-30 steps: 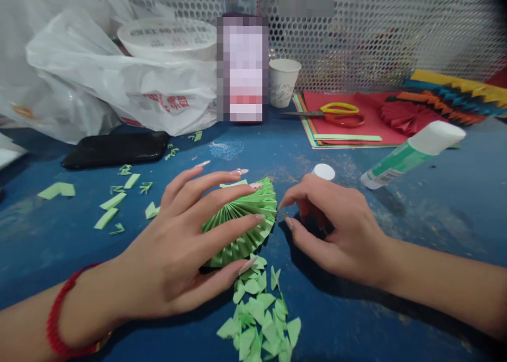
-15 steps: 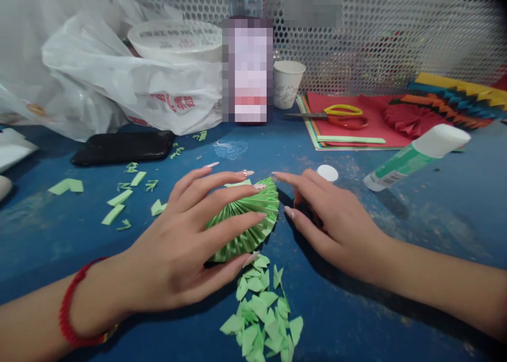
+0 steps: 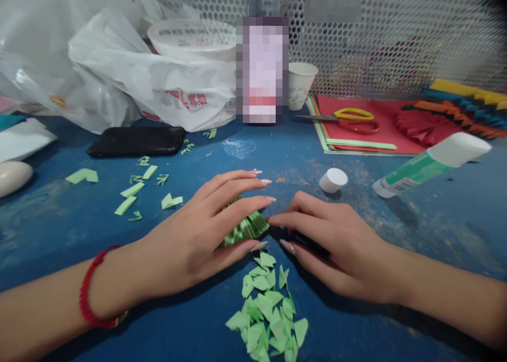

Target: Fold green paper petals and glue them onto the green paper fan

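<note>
My left grip point(image 3: 186, 240), a red cord bracelet point(image 3: 92, 288) on its wrist, is cupped down over a green pleated paper fan point(image 3: 243, 227), fingers spread across the folds and holding it narrow against the blue bench point(image 3: 59, 235). The fan sits near the middle of the bench, mostly covered by that hand. My right grip point(image 3: 332, 246) lies palm down just beside it, fingers close together, with the fingertips at the fan's right end. Whether it holds anything underneath, I cannot tell.

Directly toward me from the fan lies a heap of small green paper scraps point(image 3: 265, 309); more green offcuts point(image 3: 134, 190) are scattered to the left. To the right stand a white cap point(image 3: 333, 180) and a glue stick point(image 3: 431, 164) lying on its side.

Toward the back right corner, yellow-handled scissors point(image 3: 354, 120) rest on a stack of red paper point(image 3: 380, 140), beside a red paper fan point(image 3: 422, 127) and striped pleated strips point(image 3: 463, 108). Along the back are a paper cup point(image 3: 301, 85), a blurred upright object point(image 3: 261, 69), a white bowl point(image 3: 192, 39), a plastic bag point(image 3: 150, 82) and a black phone point(image 3: 137, 141), before a perforated metal screen point(image 3: 396, 40).
</note>
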A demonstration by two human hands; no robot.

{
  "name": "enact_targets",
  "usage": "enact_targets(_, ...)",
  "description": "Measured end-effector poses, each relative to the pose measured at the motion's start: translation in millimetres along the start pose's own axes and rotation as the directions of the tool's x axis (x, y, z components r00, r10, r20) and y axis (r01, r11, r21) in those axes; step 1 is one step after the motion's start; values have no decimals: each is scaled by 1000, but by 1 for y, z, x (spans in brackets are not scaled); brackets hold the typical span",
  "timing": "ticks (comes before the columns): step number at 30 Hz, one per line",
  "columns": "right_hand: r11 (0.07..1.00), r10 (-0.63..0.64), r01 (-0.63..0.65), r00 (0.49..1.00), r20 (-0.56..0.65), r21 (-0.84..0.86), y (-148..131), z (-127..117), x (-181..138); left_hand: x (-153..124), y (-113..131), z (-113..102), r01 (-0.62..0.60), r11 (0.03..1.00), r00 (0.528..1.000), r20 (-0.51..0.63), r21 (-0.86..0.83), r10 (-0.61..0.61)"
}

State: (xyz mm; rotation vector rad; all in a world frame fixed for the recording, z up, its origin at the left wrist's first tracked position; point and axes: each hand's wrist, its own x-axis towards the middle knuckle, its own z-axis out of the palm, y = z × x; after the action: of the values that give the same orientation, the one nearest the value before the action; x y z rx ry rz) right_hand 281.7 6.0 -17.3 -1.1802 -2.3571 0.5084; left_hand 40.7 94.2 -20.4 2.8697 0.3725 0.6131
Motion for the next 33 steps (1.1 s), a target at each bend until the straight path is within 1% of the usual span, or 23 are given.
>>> enact_targets(3,995,-82,84,995,51,-52,-1,1,0,-1,-2,2,-13,1000,1000,21,-27,13)
enact_targets(6,990,-117,122,991,73,-71,-5,2,2,-1,-4,4,-24,998,998,53,-63,27)
enact_targets(8,994,-95,100,990,107,-37,-9,2,5,-1,-5,4,-32,996,997,70,-88,38)
enact_targets(11,999,-28,22,986,165,36,-14,0,7,0,-5,4,-38,991,996,75,-131,48)
enact_targets(13,996,10,-26,983,181,84,-15,-1,7,1,-5,3,-32,987,996,73,-159,44)
enact_targets(17,977,31,-56,992,122,203,-10,-2,6,0,-6,2,-18,978,998,53,-207,29)
enact_targets(20,964,39,-53,998,58,259,-6,-2,5,-1,-5,1,27,974,999,47,-225,-17)
enact_targets(24,961,61,-68,998,34,269,-3,-1,5,0,-1,-4,62,965,997,66,-254,-47)
enact_targets(30,959,63,-67,998,22,274,-3,0,3,-1,-2,-12,139,898,990,79,-418,-117)
enact_targets(33,955,92,-89,996,3,284,-2,1,4,-2,-5,-14,129,864,992,63,-486,-112)
